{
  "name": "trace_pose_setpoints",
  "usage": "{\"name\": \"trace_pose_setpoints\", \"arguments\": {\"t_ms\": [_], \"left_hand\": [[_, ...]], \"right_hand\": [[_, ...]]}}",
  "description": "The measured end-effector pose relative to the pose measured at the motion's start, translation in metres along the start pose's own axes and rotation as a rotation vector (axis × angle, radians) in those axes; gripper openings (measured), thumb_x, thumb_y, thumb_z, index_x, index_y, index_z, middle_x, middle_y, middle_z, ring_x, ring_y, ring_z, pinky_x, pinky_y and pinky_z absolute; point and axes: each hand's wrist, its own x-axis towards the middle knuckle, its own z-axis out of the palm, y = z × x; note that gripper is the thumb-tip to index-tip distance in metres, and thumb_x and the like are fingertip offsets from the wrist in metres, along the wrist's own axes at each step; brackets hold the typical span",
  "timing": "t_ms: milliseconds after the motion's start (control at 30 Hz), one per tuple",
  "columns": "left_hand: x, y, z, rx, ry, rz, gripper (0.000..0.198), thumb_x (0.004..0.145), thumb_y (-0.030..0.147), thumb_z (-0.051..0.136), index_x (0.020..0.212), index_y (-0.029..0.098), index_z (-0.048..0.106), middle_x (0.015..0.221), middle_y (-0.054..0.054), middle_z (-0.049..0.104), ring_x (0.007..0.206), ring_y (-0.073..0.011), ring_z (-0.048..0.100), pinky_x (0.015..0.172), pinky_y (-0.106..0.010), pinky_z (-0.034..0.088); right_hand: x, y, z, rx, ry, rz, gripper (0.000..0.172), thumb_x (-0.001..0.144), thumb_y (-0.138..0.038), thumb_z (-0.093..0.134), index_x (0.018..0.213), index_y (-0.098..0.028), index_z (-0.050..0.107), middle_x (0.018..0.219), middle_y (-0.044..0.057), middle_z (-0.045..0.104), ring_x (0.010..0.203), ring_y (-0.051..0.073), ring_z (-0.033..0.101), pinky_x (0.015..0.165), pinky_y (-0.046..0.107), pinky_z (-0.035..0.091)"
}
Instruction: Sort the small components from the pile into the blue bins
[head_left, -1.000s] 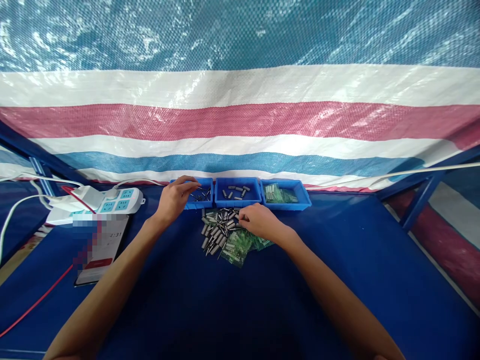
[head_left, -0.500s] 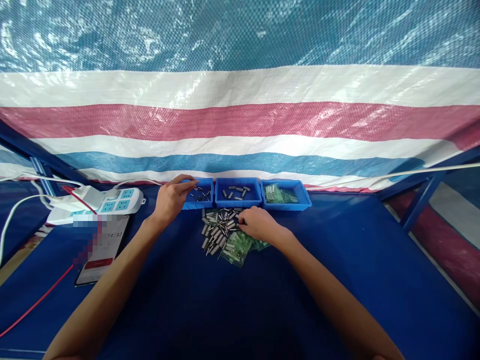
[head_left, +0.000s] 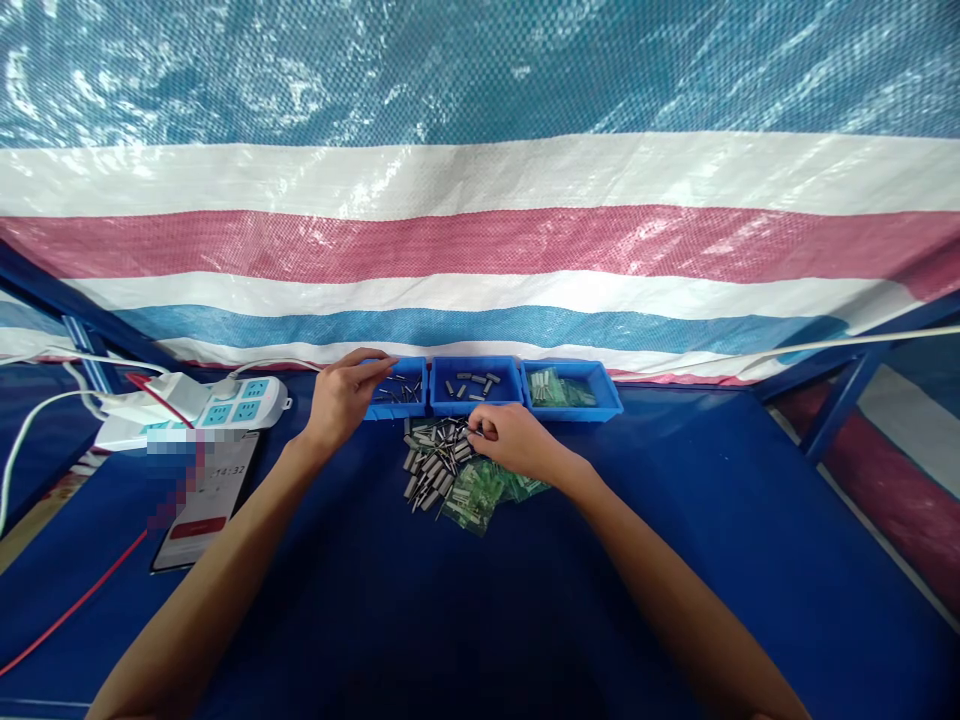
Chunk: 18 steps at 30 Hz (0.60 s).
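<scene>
Messy little pile here: stubby grey cylinders [head_left: 431,466] and thin dark pins [head_left: 448,457] tangled every which way on the blue table [head_left: 712,480] — greenish see-through packets [head_left: 474,497] overlapping at its lower right, small pieces visible inside.

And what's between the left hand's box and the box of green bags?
Another blue box, with little grey pieces inside; the head view shows it.

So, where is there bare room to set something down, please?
Bare table lies between the left forearm and right forearm, nearer than the mixed pile, and from the right forearm to the right edge. Crowded: pile, three blue bins, phone, power strip.
</scene>
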Motion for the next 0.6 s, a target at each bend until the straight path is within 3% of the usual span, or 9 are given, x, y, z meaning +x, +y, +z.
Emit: {"name": "trace_pose_setpoints", "arguments": {"t_ms": [100, 267, 433, 600], "left_hand": [[-0.001, 0.012, 0.001, -0.097, -0.009, 0.034, 0.025, 0.089, 0.031, 0.057, 0.099, 0.020, 0.076, 0.097, -0.006, 0.071, 0.087, -0.0185, 0.067, 0.076, -0.027, 0.052], [-0.007, 0.032, 0.005, -0.222, -0.035, 0.080, 0.021, 0.087, 0.030, 0.061, 0.097, 0.019, 0.076, 0.096, -0.006, 0.070, 0.082, -0.0160, 0.065, 0.070, -0.025, 0.050], [-0.014, 0.050, 0.009, -0.276, -0.085, 0.057, 0.018, 0.085, 0.029, 0.063, 0.096, 0.018, 0.074, 0.097, -0.006, 0.068, 0.052, -0.0056, 0.046, 0.050, -0.022, 0.040], [-0.022, 0.062, 0.017, -0.361, -0.157, 0.052, 0.019, 0.084, 0.033, 0.065, 0.094, 0.018, 0.071, 0.091, -0.004, 0.069, 0.050, -0.0055, 0.041, 0.048, -0.021, 0.037]], "right_hand": [[-0.001, -0.001, -0.003, 0.139, 0.098, -0.022, 0.014, 0.090, -0.028, 0.052, 0.082, -0.016, 0.054, 0.067, 0.000, 0.055, 0.059, 0.011, 0.049, 0.057, 0.024, 0.033], [-0.001, -0.002, -0.003, 0.456, 0.077, 0.027, 0.016, 0.090, -0.032, 0.052, 0.090, -0.017, 0.054, 0.078, 0.002, 0.060, 0.059, 0.012, 0.060, 0.057, 0.024, 0.043], [-0.001, -0.004, -0.006, 0.674, 0.161, -0.004, 0.017, 0.089, -0.032, 0.054, 0.092, -0.016, 0.059, 0.063, -0.003, 0.055, 0.050, 0.012, 0.059, 0.054, 0.025, 0.046], [-0.001, -0.006, -0.007, 0.738, 0.188, -0.032, 0.018, 0.089, -0.032, 0.056, 0.087, -0.014, 0.059, 0.053, -0.004, 0.056, 0.047, 0.012, 0.058, 0.054, 0.025, 0.046]]}}
